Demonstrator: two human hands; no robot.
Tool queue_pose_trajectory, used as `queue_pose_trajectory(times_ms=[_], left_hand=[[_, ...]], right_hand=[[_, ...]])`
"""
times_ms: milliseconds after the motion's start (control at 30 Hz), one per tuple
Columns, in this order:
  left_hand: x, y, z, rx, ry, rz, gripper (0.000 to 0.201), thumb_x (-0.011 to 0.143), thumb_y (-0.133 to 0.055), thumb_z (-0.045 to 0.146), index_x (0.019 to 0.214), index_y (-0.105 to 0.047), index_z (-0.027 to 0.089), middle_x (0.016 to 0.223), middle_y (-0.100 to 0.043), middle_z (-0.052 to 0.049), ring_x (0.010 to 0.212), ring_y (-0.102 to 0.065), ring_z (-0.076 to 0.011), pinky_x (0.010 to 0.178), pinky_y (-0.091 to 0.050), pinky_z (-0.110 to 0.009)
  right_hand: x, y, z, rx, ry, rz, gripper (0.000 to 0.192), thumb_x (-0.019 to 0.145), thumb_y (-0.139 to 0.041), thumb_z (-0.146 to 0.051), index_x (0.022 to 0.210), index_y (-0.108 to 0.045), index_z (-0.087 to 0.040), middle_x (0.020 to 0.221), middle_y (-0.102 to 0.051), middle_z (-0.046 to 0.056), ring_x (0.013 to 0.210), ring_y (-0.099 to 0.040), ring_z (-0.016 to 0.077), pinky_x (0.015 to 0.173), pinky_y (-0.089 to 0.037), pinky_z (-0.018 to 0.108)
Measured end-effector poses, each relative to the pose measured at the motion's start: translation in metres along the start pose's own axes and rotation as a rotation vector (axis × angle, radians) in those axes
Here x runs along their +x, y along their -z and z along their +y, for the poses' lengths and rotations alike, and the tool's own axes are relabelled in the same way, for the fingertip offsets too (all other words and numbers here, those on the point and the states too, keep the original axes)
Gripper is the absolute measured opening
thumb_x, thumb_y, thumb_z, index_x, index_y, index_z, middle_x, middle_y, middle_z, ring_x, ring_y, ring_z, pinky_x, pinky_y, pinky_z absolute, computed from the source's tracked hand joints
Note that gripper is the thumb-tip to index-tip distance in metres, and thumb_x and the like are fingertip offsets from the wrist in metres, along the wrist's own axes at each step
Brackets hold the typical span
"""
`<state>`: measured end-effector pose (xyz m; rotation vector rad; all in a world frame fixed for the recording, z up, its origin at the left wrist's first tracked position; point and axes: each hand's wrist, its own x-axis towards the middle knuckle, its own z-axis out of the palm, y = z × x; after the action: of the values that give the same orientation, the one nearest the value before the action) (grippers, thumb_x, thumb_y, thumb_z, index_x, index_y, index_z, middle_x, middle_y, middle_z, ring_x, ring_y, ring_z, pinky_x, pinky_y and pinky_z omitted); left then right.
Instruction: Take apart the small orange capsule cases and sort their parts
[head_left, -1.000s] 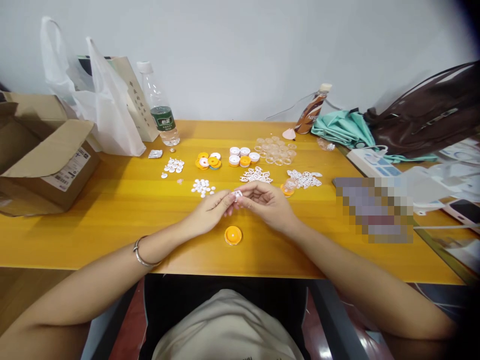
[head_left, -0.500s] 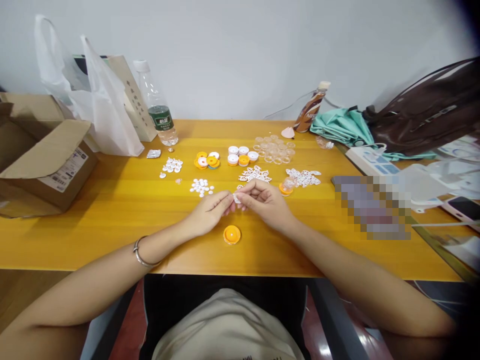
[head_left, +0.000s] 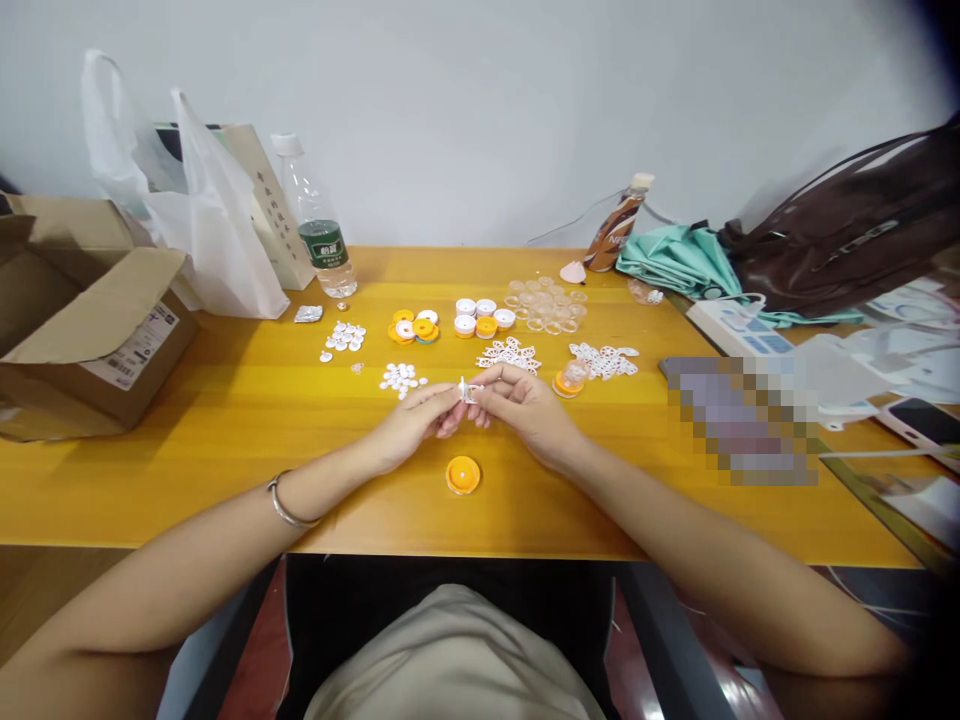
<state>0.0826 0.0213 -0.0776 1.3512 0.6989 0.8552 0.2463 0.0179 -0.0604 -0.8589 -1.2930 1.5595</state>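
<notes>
Small white plastic pieces are pinched between my two hands above the table. My left hand grips them from the left with thumb and fingers; my right hand grips from the right. How the pieces fit together is too small to tell. Below my hands an orange round cup lies on the table. Beyond them are a pile of white openwork pieces and a heap of small white discs. Right of my right hand sits another orange cup with clear plastic on it.
Further back are white round cups, orange and white lids, clear rings, white knobs and more openwork pieces. A cardboard box and water bottle stand left; a brown bag and power strip lie right.
The white pieces between my fingers have turned, and one now stands upright at my left fingertips. My hands have drawn slightly apart. The camera view has shifted a little.
</notes>
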Motion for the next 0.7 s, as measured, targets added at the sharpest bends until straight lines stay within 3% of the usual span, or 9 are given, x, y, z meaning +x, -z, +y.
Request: queue_pose_trajectory(times_ms=[233, 300, 467, 700], left_hand=[[-0.0017, -0.0026, 0.0026, 0.253, -0.08, 0.054, 0.035, 0.089, -0.038, 0.039, 0.064, -0.045, 0.016, 0.06, -0.039, 0.003, 0.058, -0.036, -0.0101, 0.055, -0.029, -0.023], [-0.0017, -0.0026, 0.0019, 0.25, -0.073, 0.052, 0.035, 0.089, -0.037, 0.038, 0.063, -0.044, 0.016, 0.059, -0.038, 0.003, 0.057, -0.036, -0.0099, 0.055, -0.028, -0.023], [-0.0029, -0.0021, 0.0031, 0.288, -0.1, 0.078, 0.034, 0.088, -0.037, 0.036, 0.06, -0.043, 0.016, 0.057, -0.038, 0.003, 0.055, -0.035, -0.0095, 0.054, -0.029, -0.023], [-0.0037, -0.0035, 0.0053, 0.363, -0.13, 0.113, 0.035, 0.088, -0.036, 0.035, 0.059, -0.041, 0.016, 0.056, -0.037, 0.004, 0.054, -0.035, -0.0089, 0.054, -0.028, -0.022]], right_hand=[[-0.0008, -0.0004, 0.0009, 0.127, -0.134, -0.028, 0.022, 0.071, -0.066, -0.031, 0.068, -0.052, -0.015, 0.058, -0.058, -0.004, 0.049, -0.049, 0.0038, 0.051, -0.038, 0.018], [-0.0015, 0.0004, 0.0024, 0.053, -0.081, -0.024, 0.022, 0.073, -0.065, -0.032, 0.068, -0.051, -0.016, 0.058, -0.057, -0.004, 0.05, -0.049, 0.0045, 0.051, -0.039, 0.019], [-0.0041, 0.0007, 0.0034, -0.263, 0.244, 0.033, 0.02, 0.074, -0.064, -0.034, 0.072, -0.051, -0.019, 0.066, -0.059, -0.002, 0.062, -0.054, 0.0088, 0.06, -0.042, 0.023], [-0.0016, 0.0013, 0.0012, -0.172, 0.116, -0.046, 0.025, 0.077, -0.06, -0.039, 0.072, -0.047, -0.018, 0.058, -0.056, -0.003, 0.049, -0.048, 0.0067, 0.051, -0.039, 0.021]])
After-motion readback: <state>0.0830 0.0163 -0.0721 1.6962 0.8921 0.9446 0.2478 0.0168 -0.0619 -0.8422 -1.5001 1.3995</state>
